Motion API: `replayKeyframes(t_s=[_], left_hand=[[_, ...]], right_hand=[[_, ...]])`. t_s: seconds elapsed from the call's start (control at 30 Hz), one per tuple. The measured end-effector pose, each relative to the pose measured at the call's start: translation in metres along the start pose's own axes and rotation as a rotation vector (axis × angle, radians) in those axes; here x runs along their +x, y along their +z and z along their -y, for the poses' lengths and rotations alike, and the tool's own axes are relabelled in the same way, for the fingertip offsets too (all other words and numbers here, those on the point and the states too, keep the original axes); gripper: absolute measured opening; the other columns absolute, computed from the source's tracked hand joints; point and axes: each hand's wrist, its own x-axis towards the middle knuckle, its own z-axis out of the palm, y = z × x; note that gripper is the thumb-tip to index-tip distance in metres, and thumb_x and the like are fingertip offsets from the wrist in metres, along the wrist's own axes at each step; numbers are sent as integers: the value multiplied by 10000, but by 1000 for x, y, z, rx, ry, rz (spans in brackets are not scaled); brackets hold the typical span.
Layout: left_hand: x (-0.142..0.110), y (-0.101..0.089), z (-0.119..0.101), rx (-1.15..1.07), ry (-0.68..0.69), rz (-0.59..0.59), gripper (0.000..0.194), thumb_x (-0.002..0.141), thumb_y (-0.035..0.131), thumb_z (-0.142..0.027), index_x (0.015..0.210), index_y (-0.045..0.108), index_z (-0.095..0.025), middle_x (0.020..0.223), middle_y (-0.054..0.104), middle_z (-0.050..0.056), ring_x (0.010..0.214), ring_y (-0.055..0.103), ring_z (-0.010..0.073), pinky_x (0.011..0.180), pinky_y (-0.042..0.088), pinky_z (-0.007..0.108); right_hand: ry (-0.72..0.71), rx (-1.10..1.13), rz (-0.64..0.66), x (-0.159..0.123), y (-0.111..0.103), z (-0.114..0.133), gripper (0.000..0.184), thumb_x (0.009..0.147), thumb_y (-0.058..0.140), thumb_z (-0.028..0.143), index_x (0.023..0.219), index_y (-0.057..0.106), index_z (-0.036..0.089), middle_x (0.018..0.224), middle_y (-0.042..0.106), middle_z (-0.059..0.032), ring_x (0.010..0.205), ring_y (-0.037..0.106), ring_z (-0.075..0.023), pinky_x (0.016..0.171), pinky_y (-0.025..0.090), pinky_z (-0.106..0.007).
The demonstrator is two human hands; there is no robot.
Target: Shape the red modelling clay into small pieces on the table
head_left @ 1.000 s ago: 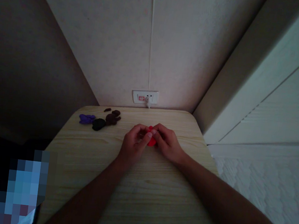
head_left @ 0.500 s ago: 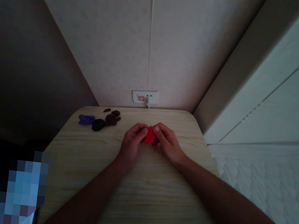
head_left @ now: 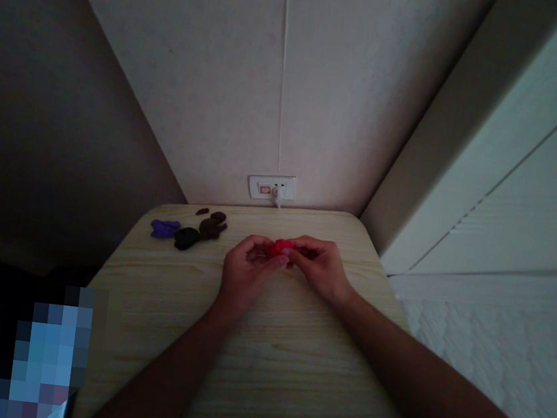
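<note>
A small lump of red modelling clay (head_left: 282, 245) is pinched between both hands above the middle of the table. My left hand (head_left: 248, 264) grips it from the left, its thumb pressing along the near side. From the right, my right hand (head_left: 321, 267) holds the same lump with thumb and fingertips. Fingers cover much of the clay, so its full shape is hidden. Off to the left on the tabletop lie a purple clay piece (head_left: 164, 228), a black one (head_left: 186, 239) and several brown pieces (head_left: 210, 228).
The pale wooden table (head_left: 157, 302) has rounded far corners and stands against the wall. A wall socket (head_left: 271, 187) with a white plug sits just above its back edge. A pale panelled cabinet (head_left: 501, 194) rises on the right. A pixelated patch (head_left: 54, 351) covers the lower left.
The red clay, earlier a flat roundish face toward me, now looks narrower and more folded. My left thumb has moved right across its near side, and the thumbs are closer together.
</note>
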Motion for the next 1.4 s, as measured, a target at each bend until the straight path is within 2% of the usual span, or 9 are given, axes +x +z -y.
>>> replayKeyframes(t_s=[0.23,0.33,0.43,0.57,0.8,0.9,1.03,1.17,1.4], left_hand=[[0,-7,3,155,107,25,205,800,784,-318,931,753,-163,907,741,64,843,705,185,800,565,307],[-1,-8,1,239,193,65,153,876,705,-301,944,769,-180,911,708,53,857,676,177,782,534,287],[-1,-9,-2,234,204,84,126,888,678,-266,891,782,-195,857,684,33,813,637,165,741,491,271],[1,-10,0,94,107,108,120,867,691,-255,835,787,-191,799,676,26,780,603,164,748,452,280],[3,2,4,-497,-219,125,109,742,786,-261,750,750,-159,727,664,33,705,569,149,703,452,286],[1,6,0,-585,-272,133,126,740,790,-271,765,732,-162,757,675,35,697,582,149,671,464,286],[-2,4,-3,-366,-179,99,155,804,764,-309,824,712,-165,741,682,20,641,588,132,627,472,271],[-1,0,-4,-108,-90,37,235,760,823,-335,863,718,-152,796,732,40,692,649,145,678,509,270],[2,-4,-3,-52,-96,48,278,770,809,-418,808,763,-146,758,736,51,715,651,161,726,507,282]], right_hand=[[8,-13,61,0,-1,4,316,742,838,464,839,783,169,713,719,-20,597,592,-112,587,513,-254],[28,-21,54,-1,0,-1,345,732,842,478,835,754,161,697,703,-16,582,575,-110,568,489,-250],[39,-25,44,-1,2,-4,359,749,825,494,844,729,162,656,658,4,574,552,-110,555,462,-248],[40,19,73,-1,3,-3,354,782,795,502,832,712,161,657,638,10,573,521,-104,550,423,-247],[115,231,124,0,5,-2,324,760,829,461,783,699,165,680,665,3,576,525,-95,547,405,-231],[122,263,141,1,5,-1,316,776,821,453,797,698,162,687,674,-4,586,554,-98,550,413,-229],[73,182,137,1,2,1,324,797,799,467,807,687,163,674,680,-5,576,567,-108,541,426,-238],[47,108,149,0,3,-1,335,798,791,478,829,669,167,684,688,-5,575,563,-112,547,442,-248],[36,48,78,-5,8,-3,355,778,808,486,843,659,170,700,699,-7,556,557,-106,517,438,-239]])
